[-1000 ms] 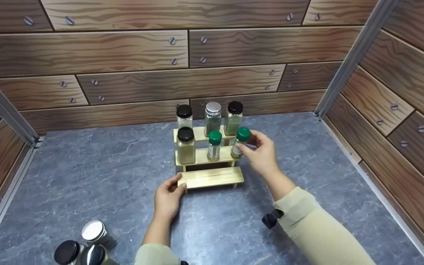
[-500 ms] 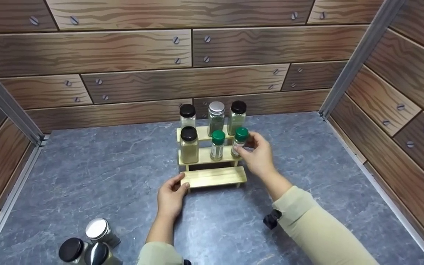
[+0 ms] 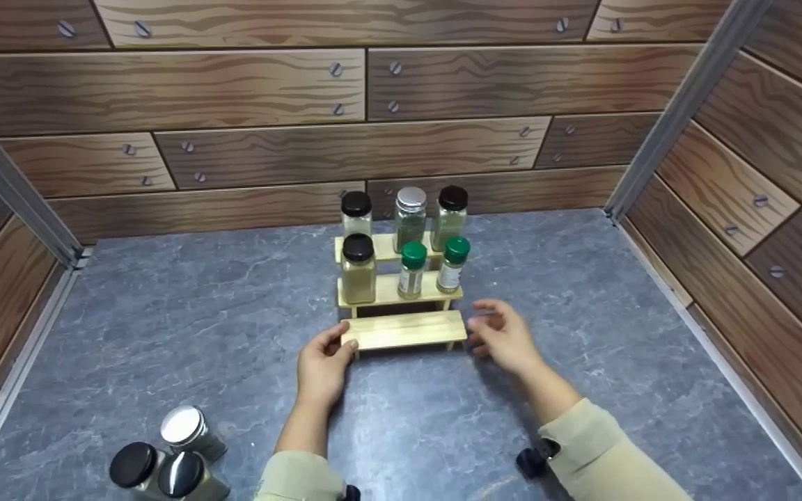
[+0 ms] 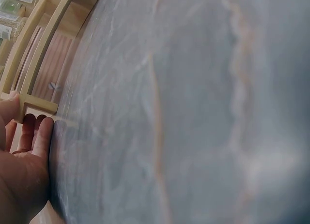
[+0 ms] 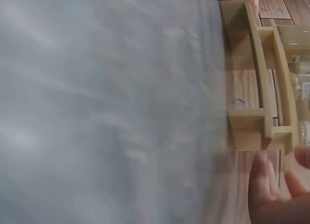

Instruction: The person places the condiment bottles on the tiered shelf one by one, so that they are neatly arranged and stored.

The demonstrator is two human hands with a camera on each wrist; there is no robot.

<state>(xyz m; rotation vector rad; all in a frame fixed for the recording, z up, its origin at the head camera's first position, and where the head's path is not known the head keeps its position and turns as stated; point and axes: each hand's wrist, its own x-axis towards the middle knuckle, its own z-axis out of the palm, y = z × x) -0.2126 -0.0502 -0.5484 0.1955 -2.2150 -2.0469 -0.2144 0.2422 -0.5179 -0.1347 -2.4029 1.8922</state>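
A three-step wooden spice rack (image 3: 404,330) stands mid-table. On its top step are two black-capped jars, left (image 3: 356,214) and right (image 3: 450,219), around a silver-capped jar (image 3: 410,219). The middle step bears a black-capped jar (image 3: 358,270) and two green-capped spice jars, one central (image 3: 411,271), one at the right end (image 3: 452,266). My left hand (image 3: 322,369) holds the left end of the bare lowest step, thumb on its front corner. Beside that step's right end, my right hand (image 3: 509,341) has loosely bent fingers with nothing between them.
At the front left of the grey marbled table (image 3: 234,334) stand three more jars: one white-topped (image 3: 189,431), one black-capped (image 3: 135,467), one with a shiny dark lid (image 3: 185,476). Wood-patterned walls (image 3: 262,153) enclose the back and sides.
My right hand has let go of the right green-capped spice jar, which now stands on the middle step, and has moved down beside the lowest step. The left hand keeps its hold.
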